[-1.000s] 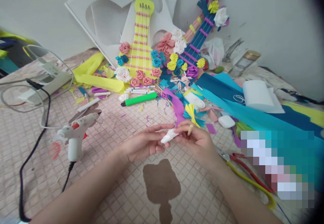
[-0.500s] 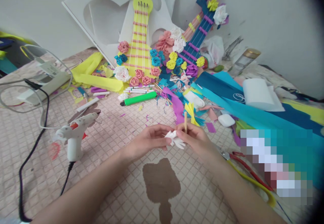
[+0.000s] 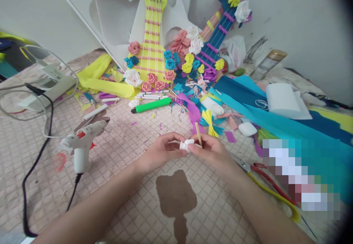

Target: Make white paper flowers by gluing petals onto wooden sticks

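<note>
Between both hands is a small folded piece of white crepe paper (image 3: 186, 145), held above the tabletop. My left hand (image 3: 165, 146) pinches its left side between thumb and fingers. On the other side, my right hand (image 3: 211, 147) grips the paper's right edge and also keeps a thin wooden stick (image 3: 198, 133) standing up from its fingers. Just beyond the hands lie a yellow pleated paper bow (image 3: 210, 122) and purple paper scraps. Part of the white paper is hidden by the fingers.
Left stands a white glue gun (image 3: 82, 144) with its cord. A green marker (image 3: 153, 105) lies ahead. Behind lean a yellow paper guitar (image 3: 154, 41) and a blue one (image 3: 217, 41) with paper flowers. Scissors (image 3: 245, 165) and blue crepe paper (image 3: 286, 126) are at right.
The white paper has gone from spread petals to a more compact, folded shape. The wooden stick now tilts to the left, and the right hand's fingers have shifted.
</note>
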A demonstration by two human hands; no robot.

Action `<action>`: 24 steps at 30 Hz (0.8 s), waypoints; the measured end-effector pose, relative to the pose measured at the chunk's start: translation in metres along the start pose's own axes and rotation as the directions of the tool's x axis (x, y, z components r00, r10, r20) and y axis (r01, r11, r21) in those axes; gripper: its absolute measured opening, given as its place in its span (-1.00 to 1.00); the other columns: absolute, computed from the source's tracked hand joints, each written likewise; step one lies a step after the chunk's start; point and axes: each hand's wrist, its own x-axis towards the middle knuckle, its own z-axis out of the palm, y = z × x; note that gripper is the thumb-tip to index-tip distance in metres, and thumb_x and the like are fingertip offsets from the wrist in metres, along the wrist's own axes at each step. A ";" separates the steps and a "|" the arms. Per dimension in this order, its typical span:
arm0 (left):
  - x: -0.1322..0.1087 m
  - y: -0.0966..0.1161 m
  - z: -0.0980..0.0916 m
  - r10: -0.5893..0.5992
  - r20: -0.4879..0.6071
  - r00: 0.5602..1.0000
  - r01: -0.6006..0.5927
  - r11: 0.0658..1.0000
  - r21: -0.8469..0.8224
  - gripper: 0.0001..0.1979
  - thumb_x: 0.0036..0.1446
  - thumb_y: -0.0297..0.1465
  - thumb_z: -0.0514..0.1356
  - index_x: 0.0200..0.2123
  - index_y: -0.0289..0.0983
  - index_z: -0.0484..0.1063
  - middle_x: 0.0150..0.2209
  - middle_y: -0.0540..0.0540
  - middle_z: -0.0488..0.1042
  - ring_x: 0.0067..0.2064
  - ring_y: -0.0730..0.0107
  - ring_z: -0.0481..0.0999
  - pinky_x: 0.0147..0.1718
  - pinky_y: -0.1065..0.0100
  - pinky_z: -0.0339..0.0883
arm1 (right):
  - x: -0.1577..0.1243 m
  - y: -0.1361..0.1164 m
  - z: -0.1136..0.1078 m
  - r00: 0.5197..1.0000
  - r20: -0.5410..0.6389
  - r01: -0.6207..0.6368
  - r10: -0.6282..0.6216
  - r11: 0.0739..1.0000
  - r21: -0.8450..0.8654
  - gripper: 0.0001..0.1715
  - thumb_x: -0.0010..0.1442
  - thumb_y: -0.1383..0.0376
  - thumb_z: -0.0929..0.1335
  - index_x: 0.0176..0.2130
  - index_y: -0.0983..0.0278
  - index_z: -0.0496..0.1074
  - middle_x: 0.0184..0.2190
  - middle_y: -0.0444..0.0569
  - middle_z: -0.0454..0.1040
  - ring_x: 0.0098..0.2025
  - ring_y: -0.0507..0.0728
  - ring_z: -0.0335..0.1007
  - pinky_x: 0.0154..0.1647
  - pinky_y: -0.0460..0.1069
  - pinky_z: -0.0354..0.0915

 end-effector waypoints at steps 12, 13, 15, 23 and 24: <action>-0.002 0.001 0.003 0.010 -0.057 0.998 -0.013 0.998 -0.057 -0.83 -0.07 -0.42 0.31 -0.37 -0.32 0.41 -0.36 0.00 0.44 -0.31 0.47 0.45 -0.18 0.28 0.34 | -0.002 -0.002 0.001 0.999 -0.010 0.029 -0.030 0.994 -0.101 -0.75 0.03 0.13 0.39 -0.35 0.26 0.40 -0.47 -0.12 0.37 -0.40 0.05 0.25 -0.44 -0.06 0.16; -0.001 0.001 0.003 0.015 -0.057 0.998 -0.019 0.998 -0.060 -0.83 -0.06 -0.42 0.31 -0.35 -0.32 0.43 -0.34 -0.01 0.45 -0.30 0.46 0.45 -0.17 0.29 0.34 | -0.002 -0.002 0.000 0.999 -0.011 0.031 -0.032 0.994 -0.107 -0.75 0.02 0.13 0.39 -0.35 0.26 0.40 -0.46 -0.12 0.37 -0.39 0.05 0.25 -0.44 -0.06 0.15; -0.001 0.000 0.003 0.013 -0.056 0.998 -0.017 0.997 -0.069 -0.84 -0.06 -0.42 0.31 -0.35 -0.32 0.46 -0.33 -0.02 0.46 -0.30 0.46 0.46 -0.17 0.29 0.35 | -0.001 -0.001 -0.001 0.999 -0.018 0.027 -0.029 0.993 -0.112 -0.76 0.03 0.14 0.39 -0.35 0.25 0.40 -0.47 -0.12 0.35 -0.39 0.05 0.23 -0.42 -0.05 0.14; 0.003 -0.003 -0.001 -0.028 -0.125 0.992 -0.009 0.959 -0.283 -0.84 -0.09 -0.42 0.33 -0.42 -0.35 0.45 -0.43 0.02 0.48 -0.35 0.47 0.49 -0.12 0.24 0.39 | 0.001 0.002 0.003 0.998 -0.055 -0.020 0.019 1.000 -0.018 -0.81 0.05 0.17 0.36 -0.42 0.26 0.38 -0.55 -0.19 0.24 -0.50 -0.03 0.09 -0.50 -0.09 0.03; 0.003 -0.002 -0.001 -0.037 -0.125 0.992 -0.002 0.955 -0.295 -0.84 -0.09 -0.42 0.33 -0.42 -0.36 0.45 -0.43 0.01 0.48 -0.36 0.48 0.50 -0.12 0.25 0.39 | 0.001 0.003 0.004 0.997 -0.066 -0.050 0.050 0.999 0.004 -0.80 0.05 0.16 0.36 -0.42 0.26 0.39 -0.56 -0.19 0.23 -0.52 -0.03 0.06 -0.53 -0.09 0.00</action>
